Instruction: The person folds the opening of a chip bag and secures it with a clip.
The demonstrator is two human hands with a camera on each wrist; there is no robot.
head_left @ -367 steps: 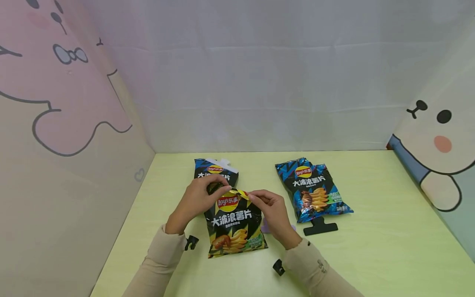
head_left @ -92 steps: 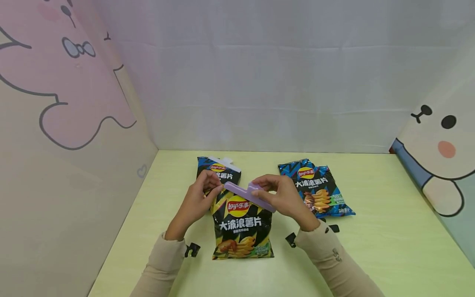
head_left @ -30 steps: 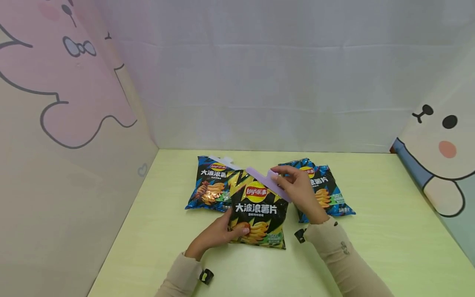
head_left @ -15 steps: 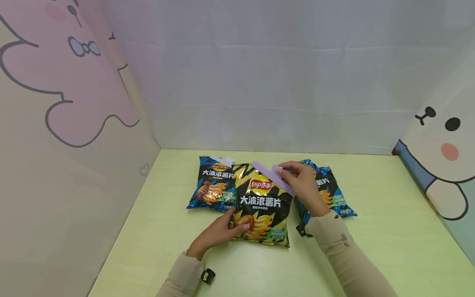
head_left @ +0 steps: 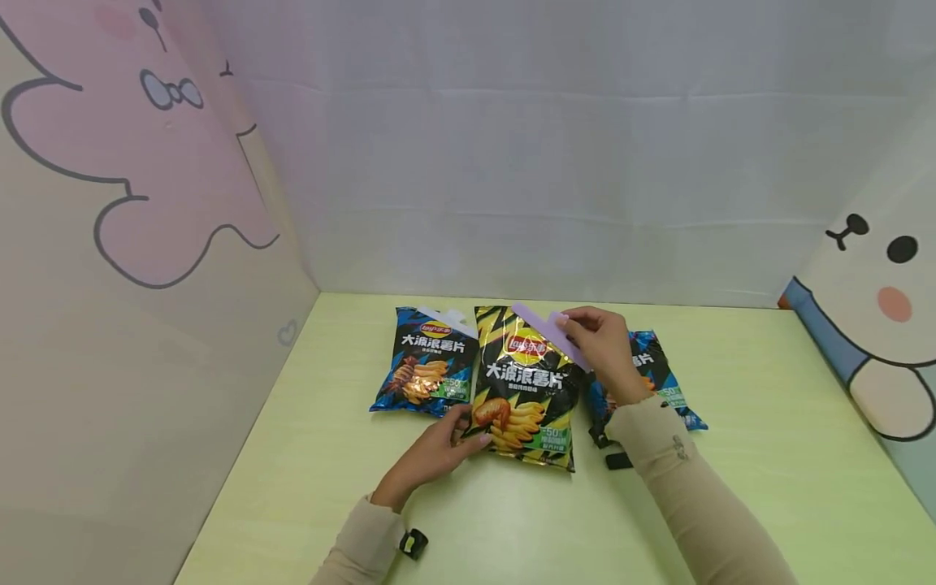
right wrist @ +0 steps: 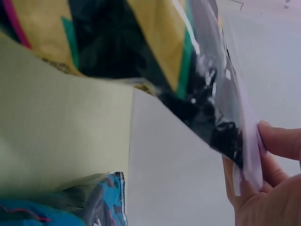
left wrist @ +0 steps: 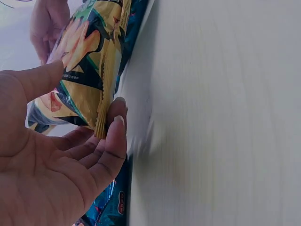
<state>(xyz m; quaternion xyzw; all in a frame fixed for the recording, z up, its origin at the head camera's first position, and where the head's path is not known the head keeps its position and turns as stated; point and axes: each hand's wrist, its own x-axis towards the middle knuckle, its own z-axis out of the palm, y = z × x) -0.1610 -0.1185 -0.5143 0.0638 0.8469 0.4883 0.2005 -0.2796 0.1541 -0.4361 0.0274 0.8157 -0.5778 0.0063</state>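
Note:
A black and yellow bag of potato chips [head_left: 521, 406] is held up, tilted, over the table between my hands. A purple bag clip [head_left: 537, 323] lies across its top right corner. My right hand [head_left: 605, 351] pinches the clip's handle between thumb and fingers; in the right wrist view the clip [right wrist: 251, 153] spans the bag's dark edge. My left hand [head_left: 433, 452] grips the lower left corner. In the left wrist view, its thumb is on the printed front and its fingers curl behind the yellow bottom seam [left wrist: 104, 94].
On the left lies a blue chip bag [head_left: 420, 370] with a white clip [head_left: 449, 318] across its top. Another blue chip bag [head_left: 669, 398] lies on the right, partly behind my right arm. A black clip [head_left: 618, 461] shows below it. A pale wall stands behind the table [head_left: 292, 487].
Twelve seconds ago both hands pinched the bag's top without a clip on it; later the purple clip was there. My left hand then shifted to the lower corner, and the bag rose rightward.

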